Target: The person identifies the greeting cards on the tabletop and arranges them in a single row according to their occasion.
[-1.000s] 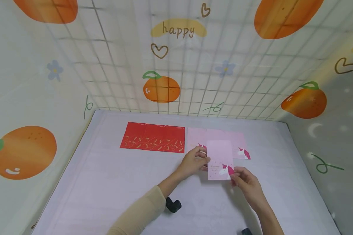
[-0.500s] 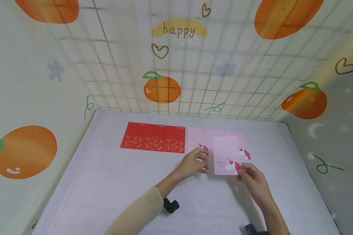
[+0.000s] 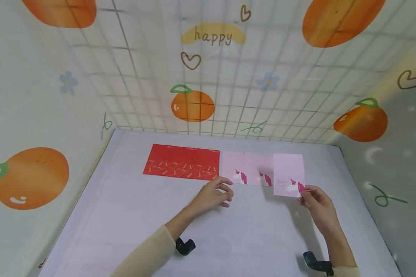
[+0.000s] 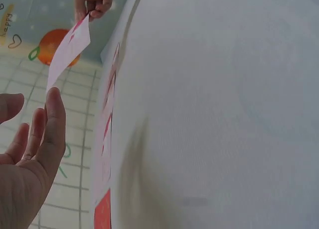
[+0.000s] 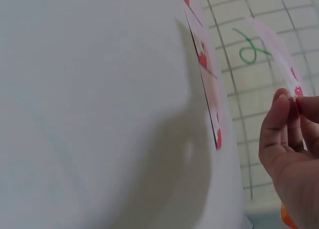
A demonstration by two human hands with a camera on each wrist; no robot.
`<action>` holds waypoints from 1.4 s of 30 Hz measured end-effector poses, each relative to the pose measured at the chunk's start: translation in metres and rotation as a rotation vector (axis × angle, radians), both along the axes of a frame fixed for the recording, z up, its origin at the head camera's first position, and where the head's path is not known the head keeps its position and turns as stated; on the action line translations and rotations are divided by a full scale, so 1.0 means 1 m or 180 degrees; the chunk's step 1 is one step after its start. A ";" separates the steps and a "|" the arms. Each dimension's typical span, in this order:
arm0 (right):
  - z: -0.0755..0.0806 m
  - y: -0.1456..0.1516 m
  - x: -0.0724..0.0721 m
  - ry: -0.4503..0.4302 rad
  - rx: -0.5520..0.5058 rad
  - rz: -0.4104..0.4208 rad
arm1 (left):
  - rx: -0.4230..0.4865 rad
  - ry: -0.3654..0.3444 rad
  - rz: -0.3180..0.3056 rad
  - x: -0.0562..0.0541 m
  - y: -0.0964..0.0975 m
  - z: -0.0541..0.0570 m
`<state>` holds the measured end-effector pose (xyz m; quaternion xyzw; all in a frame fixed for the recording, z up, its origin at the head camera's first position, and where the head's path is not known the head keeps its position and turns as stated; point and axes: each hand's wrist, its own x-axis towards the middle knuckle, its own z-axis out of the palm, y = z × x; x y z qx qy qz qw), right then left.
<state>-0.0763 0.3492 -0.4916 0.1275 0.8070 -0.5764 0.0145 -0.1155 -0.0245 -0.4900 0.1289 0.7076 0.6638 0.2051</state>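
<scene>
My right hand [image 3: 320, 207] pinches the lower right corner of a pink card [image 3: 289, 169] with a white and magenta unicorn. The card is raised above the table; in the right wrist view it bends slightly between thumb and fingers. Behind it lies a row of pink unicorn cards [image 3: 244, 165], its right end hidden in the head view but visible as a pink card [image 5: 214, 99] in the right wrist view. My left hand [image 3: 213, 196] holds nothing, fingers loosely extended, near the lower right corner of the red cards [image 3: 182, 161] with gold patterns.
A white table [image 3: 124, 215] bears the cards along its back part. Behind it hangs a curtain [image 3: 152, 77] with oranges and a grid print. Black wrist mounts [image 3: 185, 247] jut out near both forearms.
My left hand has let go of the pink card and moved left. The right hand has carried the card rightward and toward the back, over the right end of the pink row.
</scene>
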 end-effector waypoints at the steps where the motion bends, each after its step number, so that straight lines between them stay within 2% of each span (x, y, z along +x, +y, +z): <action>1: 0.001 0.005 -0.002 -0.0028 -0.0012 -0.0024 | -0.0018 0.0001 0.0029 0.000 -0.004 -0.001; 8: -0.002 0.038 -0.016 -0.0146 -0.0476 -0.0073 | -0.0104 0.0011 0.0179 0.002 -0.028 -0.003; 11: -0.006 0.051 -0.022 -0.0232 -0.0570 -0.0106 | -0.0114 0.0004 0.0207 0.004 -0.035 -0.002; 17: -0.014 0.076 -0.037 -0.0381 -0.0434 -0.0089 | -0.0136 0.0012 0.0242 0.007 -0.046 -0.002; 24: -0.017 0.090 -0.050 -0.0616 -0.0476 -0.0186 | -0.0107 -0.0025 0.0273 0.008 -0.055 -0.003; 31: -0.019 0.094 -0.052 -0.0649 -0.0554 -0.0271 | -0.0182 0.0053 0.0345 0.010 -0.061 -0.003; 42: -0.024 0.099 -0.054 -0.0742 -0.0065 -0.0217 | -0.0169 0.0015 0.0398 0.014 -0.061 -0.008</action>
